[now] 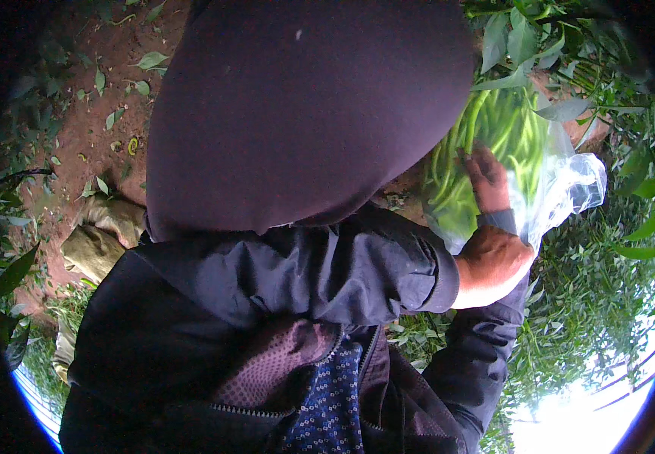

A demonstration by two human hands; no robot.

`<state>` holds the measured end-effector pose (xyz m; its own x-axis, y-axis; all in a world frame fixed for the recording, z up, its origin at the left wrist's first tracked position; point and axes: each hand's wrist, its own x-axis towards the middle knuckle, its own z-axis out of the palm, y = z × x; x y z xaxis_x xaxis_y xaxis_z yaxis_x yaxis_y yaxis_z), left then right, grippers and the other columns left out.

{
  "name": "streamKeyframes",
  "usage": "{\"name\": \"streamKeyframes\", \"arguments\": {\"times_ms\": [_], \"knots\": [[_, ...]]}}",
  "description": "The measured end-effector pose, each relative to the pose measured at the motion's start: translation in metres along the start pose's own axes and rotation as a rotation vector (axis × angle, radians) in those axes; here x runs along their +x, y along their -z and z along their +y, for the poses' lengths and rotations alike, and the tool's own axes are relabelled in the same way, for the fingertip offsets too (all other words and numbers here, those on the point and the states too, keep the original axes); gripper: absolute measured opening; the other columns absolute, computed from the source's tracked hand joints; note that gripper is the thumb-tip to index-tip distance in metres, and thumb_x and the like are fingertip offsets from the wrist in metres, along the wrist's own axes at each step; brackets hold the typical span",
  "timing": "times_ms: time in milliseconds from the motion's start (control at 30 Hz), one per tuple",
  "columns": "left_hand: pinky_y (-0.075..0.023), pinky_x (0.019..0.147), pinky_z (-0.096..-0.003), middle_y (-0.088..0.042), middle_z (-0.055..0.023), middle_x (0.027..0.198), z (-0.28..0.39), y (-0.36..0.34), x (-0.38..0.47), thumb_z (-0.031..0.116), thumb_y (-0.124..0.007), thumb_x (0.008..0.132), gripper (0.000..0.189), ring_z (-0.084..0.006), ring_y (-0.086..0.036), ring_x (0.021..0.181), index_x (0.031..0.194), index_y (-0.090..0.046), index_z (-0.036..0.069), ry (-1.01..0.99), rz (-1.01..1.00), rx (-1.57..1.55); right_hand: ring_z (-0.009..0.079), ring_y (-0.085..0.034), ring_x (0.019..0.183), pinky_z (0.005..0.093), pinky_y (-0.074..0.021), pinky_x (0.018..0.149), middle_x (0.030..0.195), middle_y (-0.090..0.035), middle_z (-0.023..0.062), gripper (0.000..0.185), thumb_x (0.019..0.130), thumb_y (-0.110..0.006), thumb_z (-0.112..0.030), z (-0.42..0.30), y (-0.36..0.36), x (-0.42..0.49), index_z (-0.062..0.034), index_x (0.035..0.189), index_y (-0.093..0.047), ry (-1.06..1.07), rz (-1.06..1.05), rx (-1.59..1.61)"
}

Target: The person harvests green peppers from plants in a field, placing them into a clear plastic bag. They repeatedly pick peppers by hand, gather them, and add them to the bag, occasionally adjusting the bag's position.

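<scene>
Many long green peppers (523, 122) lie in a clear plastic bag (554, 181) at the right. Among them is my right hand (487, 173), with its fingertips closed around the end of one long green pepper (473, 122). My left hand (495, 265) reaches across my right forearm beside the bag's near edge. Its back faces up and its fingers are hidden, so its hold cannot be told. Both arms wear black jacket sleeves. A large dark purple-grey cloth surface (305, 113), perhaps my clothed leg, fills the upper middle and covers part of the bag's left side.
Leafy green plants (589, 284) stand close along the right, some leaves overhanging the bag. Brown soil (89, 113) with fallen leaves shows at the left, where a crumpled olive-coloured cloth item (97, 241) lies beside my jacket. More foliage (15, 272) borders the far left.
</scene>
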<state>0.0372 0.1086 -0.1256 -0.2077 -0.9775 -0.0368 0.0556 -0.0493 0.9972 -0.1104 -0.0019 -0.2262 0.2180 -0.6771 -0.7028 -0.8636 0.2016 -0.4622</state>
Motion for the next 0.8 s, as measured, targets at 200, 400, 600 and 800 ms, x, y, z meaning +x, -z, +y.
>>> {"name": "streamKeyframes", "arguments": {"times_ms": [200, 400, 600, 800], "knots": [[-0.0523, 0.055, -0.0499, -0.067, -0.0192, 0.069, 0.002, -0.006, 0.007, 0.015, -0.055, 0.094, 0.018, -0.0359, -0.07, 0.062, 0.09, -0.064, 0.0, -0.023, 0.022, -0.018, 0.0136, -0.067, 0.09, 0.0295, -0.0556, 0.083, 0.112, -0.07, 0.0066, 0.052, 0.094, -0.078, -0.02, -0.017, -0.006, -0.005, -0.0047, 0.141, -0.062, 0.144, 0.292, -0.135], [-0.0538, 0.062, -0.0526, -0.068, -0.0195, 0.072, -0.002, -0.017, 0.009, 0.018, -0.05, 0.098, 0.022, -0.0374, -0.071, 0.067, 0.095, -0.065, 0.002, -0.012, 0.263, 0.095, 0.0412, -0.06, 0.116, 0.0462, -0.0515, 0.1, 0.13, -0.06, 0.0225, 0.056, 0.103, -0.059, -0.021, 0.003, -0.051, 0.012, -0.0087, 0.156, -0.043, 0.611, 0.444, -0.902], [-0.0535, 0.064, -0.0552, -0.067, -0.021, 0.072, -0.006, -0.016, 0.008, 0.02, -0.051, 0.098, 0.022, -0.0409, -0.071, 0.069, 0.091, -0.064, 0.003, 0.029, -0.008, -0.074, 0.0429, -0.053, 0.131, 0.0452, -0.046, 0.111, 0.147, -0.051, 0.0225, 0.059, 0.103, -0.057, -0.019, 0.002, -0.061, 0.022, -0.0084, 0.158, -0.037, 0.225, 0.434, -0.473], [-0.0557, 0.066, -0.0509, -0.068, -0.0226, 0.072, 0.0, -0.004, 0.003, 0.013, -0.059, 0.089, 0.018, -0.0392, -0.072, 0.072, 0.083, -0.067, -0.001, 0.008, 0.004, -0.017, 0.0423, -0.041, 0.145, 0.0429, -0.0389, 0.119, 0.161, -0.035, 0.0242, 0.058, 0.108, -0.048, -0.021, 0.0, -0.064, 0.04, -0.0012, 0.16, -0.029, 0.518, 0.392, -0.484]]}}
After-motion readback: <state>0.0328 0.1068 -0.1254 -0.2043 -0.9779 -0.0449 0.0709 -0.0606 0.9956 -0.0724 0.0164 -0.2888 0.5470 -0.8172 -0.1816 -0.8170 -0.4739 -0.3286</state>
